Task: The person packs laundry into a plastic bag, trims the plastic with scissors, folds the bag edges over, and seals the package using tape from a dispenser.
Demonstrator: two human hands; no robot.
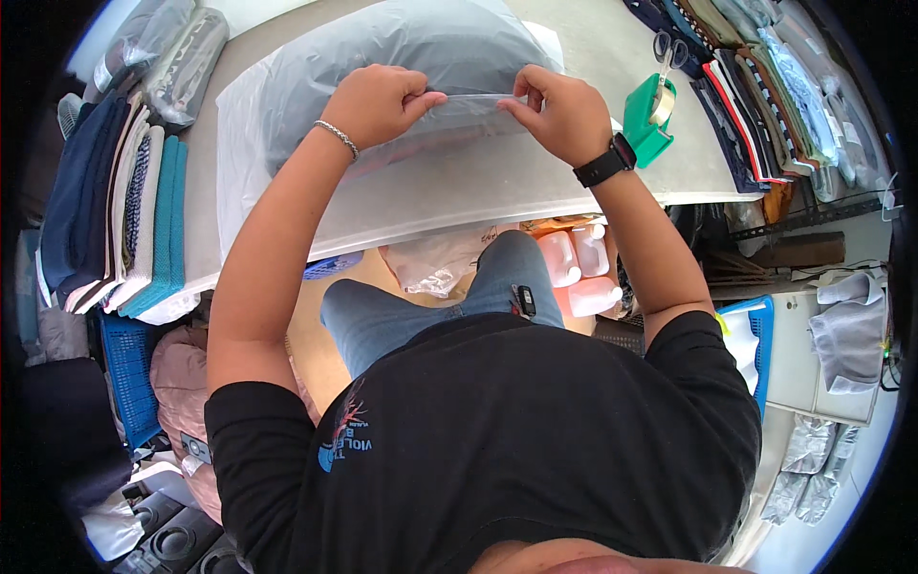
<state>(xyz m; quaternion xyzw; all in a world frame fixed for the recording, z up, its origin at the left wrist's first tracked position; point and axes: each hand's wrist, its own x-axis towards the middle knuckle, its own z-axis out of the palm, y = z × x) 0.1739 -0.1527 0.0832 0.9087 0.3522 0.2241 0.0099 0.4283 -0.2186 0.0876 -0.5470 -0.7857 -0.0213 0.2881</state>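
Observation:
A narrow clear strip (479, 98), which looks like adhesive tape, is stretched between my two hands. My left hand (384, 102) pinches one end between thumb and forefinger. The other end is pinched by my right hand (556, 111). Both hands are over a large translucent plastic bag (423, 50), puffed out around something dark that cannot be made out clearly. The bag lies flat on the pale table. To the right of my right hand stands a green tape dispenser (645, 125) with a roll of tape (663, 104) in it. Scissors (670, 54) rest at its far end.
Folded garments (107, 208) are stacked at the table's left end, with plastic-wrapped bundles (188, 64) behind them. More folded clothes (764, 107) line the right side. Beneath the table's front edge (445, 233) are plastic jugs (559, 258). A blue basket (130, 380) is at left.

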